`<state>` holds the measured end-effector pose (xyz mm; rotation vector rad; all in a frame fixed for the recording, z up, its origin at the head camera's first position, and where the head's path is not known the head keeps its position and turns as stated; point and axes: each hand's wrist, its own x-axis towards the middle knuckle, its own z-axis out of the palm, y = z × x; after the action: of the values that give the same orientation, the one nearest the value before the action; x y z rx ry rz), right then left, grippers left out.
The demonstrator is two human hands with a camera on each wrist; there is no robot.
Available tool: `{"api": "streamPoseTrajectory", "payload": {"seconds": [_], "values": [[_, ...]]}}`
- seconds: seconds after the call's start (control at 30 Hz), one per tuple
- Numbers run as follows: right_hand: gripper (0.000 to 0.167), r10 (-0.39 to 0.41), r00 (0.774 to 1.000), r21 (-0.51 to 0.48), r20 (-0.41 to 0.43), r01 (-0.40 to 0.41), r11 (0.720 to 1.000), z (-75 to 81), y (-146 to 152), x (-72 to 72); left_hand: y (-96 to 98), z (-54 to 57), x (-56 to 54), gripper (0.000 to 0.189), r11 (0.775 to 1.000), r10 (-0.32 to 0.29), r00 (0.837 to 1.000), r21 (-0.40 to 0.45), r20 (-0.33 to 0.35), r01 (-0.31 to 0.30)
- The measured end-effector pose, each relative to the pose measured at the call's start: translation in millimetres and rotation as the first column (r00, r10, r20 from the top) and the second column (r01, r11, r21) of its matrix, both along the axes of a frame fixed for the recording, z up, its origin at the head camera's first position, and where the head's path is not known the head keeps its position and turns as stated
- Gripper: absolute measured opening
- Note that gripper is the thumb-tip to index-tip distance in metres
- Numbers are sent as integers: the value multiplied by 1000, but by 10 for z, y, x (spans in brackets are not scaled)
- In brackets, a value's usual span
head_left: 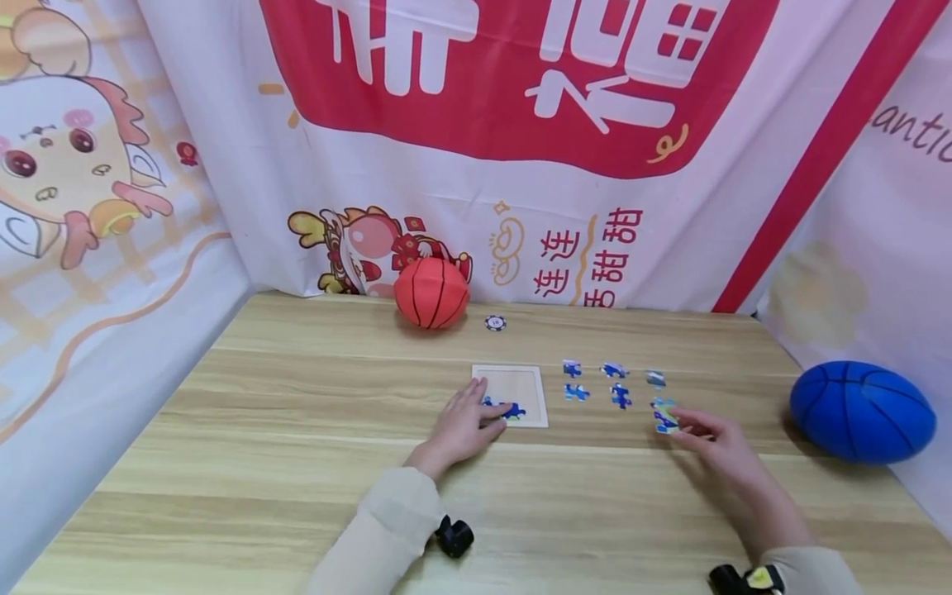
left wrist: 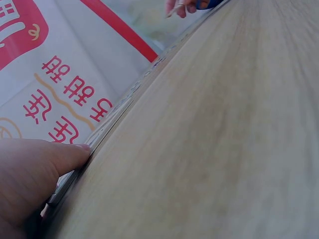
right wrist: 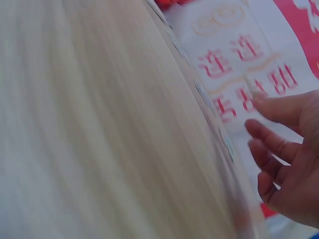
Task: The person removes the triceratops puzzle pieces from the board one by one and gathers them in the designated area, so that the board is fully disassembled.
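Note:
My left hand (head_left: pixel 463 423) rests on the lower left part of a square, pale puzzle tray (head_left: pixel 541 397), fingers extended over its left side. The thumb (left wrist: pixel 70 157) lies at the tray's edge in the left wrist view. Beneath this hand, blue puzzle pieces (head_left: pixel 513 410) sit along the tray's bottom, partly covered. To the right, my right hand (head_left: pixel 717 442) pinches a blue and green puzzle piece (head_left: pixel 664 417) between thumb and fingertips. The right wrist view shows the pinched piece (right wrist: pixel 250 82) edge-on, raised above the table; the other fingers are loosely bent.
Several loose puzzle pieces (head_left: pixel 621 396) lie in two rows right of the tray. Behind it are a red ball (head_left: pixel 431 293) and a round chip (head_left: pixel 495 323). A blue ball (head_left: pixel 863 411) sits at the table's right edge. Printed cloth (head_left: pixel 513 190) hangs behind the wooden table (head_left: pixel 297 463).

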<state>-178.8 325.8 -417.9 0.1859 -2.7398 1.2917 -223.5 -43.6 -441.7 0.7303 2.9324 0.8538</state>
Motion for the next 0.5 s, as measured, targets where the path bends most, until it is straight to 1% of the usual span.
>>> {"api": "streamPoseTrajectory", "payload": {"seconds": [0.03, 0.1, 0.17, 0.43, 0.5], "values": [[37, -11, 1000, 1, 0, 11, 1000, -15, 45, 8, -1, 2, -1, 34, 1000, 1, 1000, -2, 0, -1], [37, -33, 999, 50, 10, 32, 998, -31, 117, 19, -3, 4, -2, 34, 1000, 1, 1000, -6, -1, -1], [35, -38, 999, 78, -9, 39, 996, -57, 159, 27, -7, 8, 0, 34, 1000, 0, 1000, -6, 1, 0], [31, -23, 998, 110, -54, 29, 993, -159, 223, 18, -9, 14, 1, 34, 1000, -1, 1000, -7, 1, 1], [31, -23, 999, 139, -49, 30, 990, -175, 225, 4, -9, 10, 1, 34, 1000, -1, 1000, -6, 0, 1]]}}
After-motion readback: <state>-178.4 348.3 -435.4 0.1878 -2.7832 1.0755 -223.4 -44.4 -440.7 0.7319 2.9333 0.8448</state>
